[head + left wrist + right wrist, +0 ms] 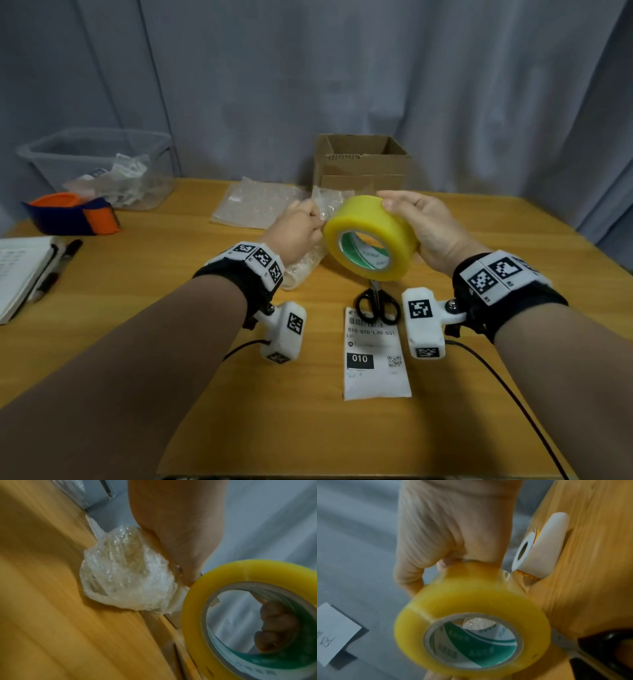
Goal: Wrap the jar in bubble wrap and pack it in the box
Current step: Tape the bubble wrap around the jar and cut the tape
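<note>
The jar, wrapped in bubble wrap (303, 270) (123, 577), lies on the wooden table (171, 325) just under my left hand (301, 226) (176, 536). My right hand (421, 219) (453, 527) grips a yellow roll of packing tape (371, 236) (240, 572) (471, 601) in the air, fingers curled round its far side. My left hand's fingers are bunched in a pinch at the roll's left edge, seemingly on the tape's loose end; the tips are hidden. The open cardboard box (363, 161) stands behind the roll at the table's back edge.
A spare bubble wrap sheet (257, 205) lies left of the box. Black scissors (376, 305) and a shipping label (375, 356) lie in front of the roll. A clear bin (99, 164), an orange-and-blue tape dispenser (72, 216), notebook (20, 274) and marker (58, 267) sit at left. A white label roll (539, 547) lies nearby.
</note>
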